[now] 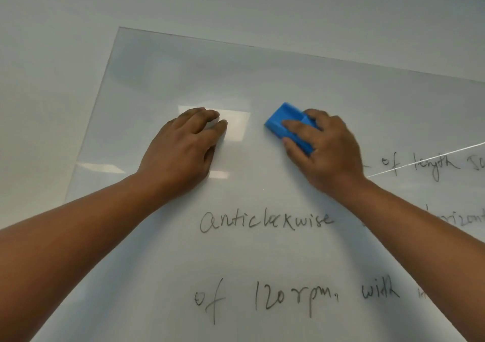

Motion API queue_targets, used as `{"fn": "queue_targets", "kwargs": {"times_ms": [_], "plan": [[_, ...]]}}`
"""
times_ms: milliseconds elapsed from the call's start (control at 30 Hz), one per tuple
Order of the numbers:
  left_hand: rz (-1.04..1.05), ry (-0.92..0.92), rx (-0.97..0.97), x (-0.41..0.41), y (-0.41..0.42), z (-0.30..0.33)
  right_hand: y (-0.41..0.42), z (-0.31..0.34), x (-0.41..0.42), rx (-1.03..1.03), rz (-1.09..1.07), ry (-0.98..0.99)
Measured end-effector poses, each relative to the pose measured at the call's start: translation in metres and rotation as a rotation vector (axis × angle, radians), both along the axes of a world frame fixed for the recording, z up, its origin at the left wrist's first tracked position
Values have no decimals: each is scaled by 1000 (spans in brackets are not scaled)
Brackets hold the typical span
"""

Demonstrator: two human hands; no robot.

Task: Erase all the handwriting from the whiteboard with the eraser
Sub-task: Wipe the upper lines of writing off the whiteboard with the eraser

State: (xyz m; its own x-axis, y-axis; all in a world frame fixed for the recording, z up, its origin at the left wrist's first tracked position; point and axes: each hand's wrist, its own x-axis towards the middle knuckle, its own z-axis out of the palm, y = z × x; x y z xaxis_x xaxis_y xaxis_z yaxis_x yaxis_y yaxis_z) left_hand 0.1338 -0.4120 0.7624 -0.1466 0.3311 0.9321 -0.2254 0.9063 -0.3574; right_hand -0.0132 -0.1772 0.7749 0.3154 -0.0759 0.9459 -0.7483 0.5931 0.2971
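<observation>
A glossy whiteboard (168,79) lies flat and fills most of the view. My right hand (325,153) grips a blue eraser (283,121) pressed on the board's upper middle. My left hand (181,145) rests flat on the board to the eraser's left, fingers loosely curled, holding nothing. Black handwriting (265,222) reading "anticlockwise" lies below my hands, with "of 120 rpm, with" lower down. More words run along the right edge, partly hidden by my right arm. Around the eraser and above it the board shows no writing.
The board's top edge (288,50) and left edge (89,132) border a plain white surface (52,53). Ceiling lights reflect on the board near my left hand. A thin bright line (433,158) crosses the right side.
</observation>
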Motion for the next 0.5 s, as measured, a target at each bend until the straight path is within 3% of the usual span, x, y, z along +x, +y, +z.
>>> {"fn": "queue_targets", "kwargs": {"times_ms": [67, 200, 333, 367, 500], "plan": [[5, -13, -1, -1, 2, 1, 7, -3, -7, -106, -26, -45], [-2, -44, 34, -5, 10, 4, 14, -26, -18, 273, -142, 183], [-22, -56, 18, -18, 24, 4, 54, -8, -33, -169, 10, -151], [-24, -67, 8, -22, 29, 5, 55, -13, -35, -184, -12, -152], [-22, -141, -26, -38, 55, 5, 55, -42, -43, 317, -151, 165]]}}
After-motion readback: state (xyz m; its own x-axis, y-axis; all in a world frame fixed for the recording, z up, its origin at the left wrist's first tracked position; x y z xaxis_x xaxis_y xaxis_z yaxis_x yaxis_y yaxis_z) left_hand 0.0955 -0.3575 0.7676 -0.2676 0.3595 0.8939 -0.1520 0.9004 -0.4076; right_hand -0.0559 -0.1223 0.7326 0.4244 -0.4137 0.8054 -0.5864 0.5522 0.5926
